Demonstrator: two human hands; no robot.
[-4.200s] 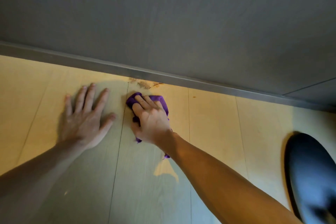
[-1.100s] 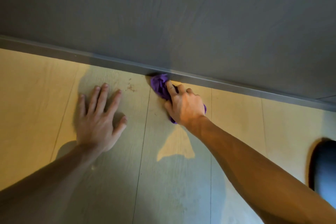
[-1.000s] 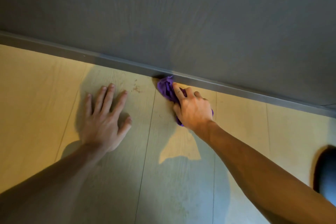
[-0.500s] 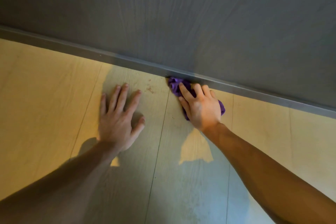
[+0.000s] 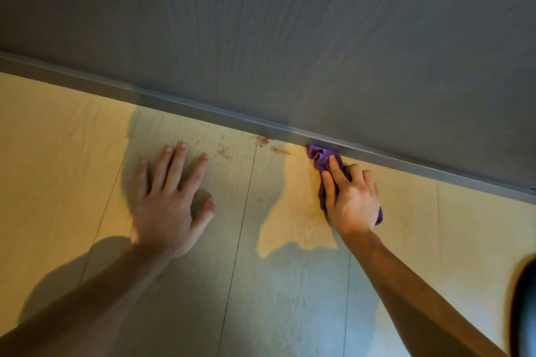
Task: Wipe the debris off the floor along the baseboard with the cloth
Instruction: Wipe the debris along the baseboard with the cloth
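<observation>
Right hand presses down on the purple cloth, fingers curled over it and grasping it against the floor, with the bunched front of the cloth touching the grey baseboard. Above the baseboard rises a grey wood-grain panel, the biggest surface in view. Left hand lies flat and released on the pale floorboards, fingers spread, holding nothing and seemingly taking the person's weight. Between the two hands sits the debris: a brown clump right at the foot of the baseboard, a thin streak just beside the cloth, and finer specks scattered toward the left fingertips. Risk from here, as I judge it, is smearing rather than lifting: a light or fast sweep leftward could push crumbs into the board seam or tight under the baseboard edge, and the bunched cloth may ride over the small specks and spread them toward the resting hand
</observation>
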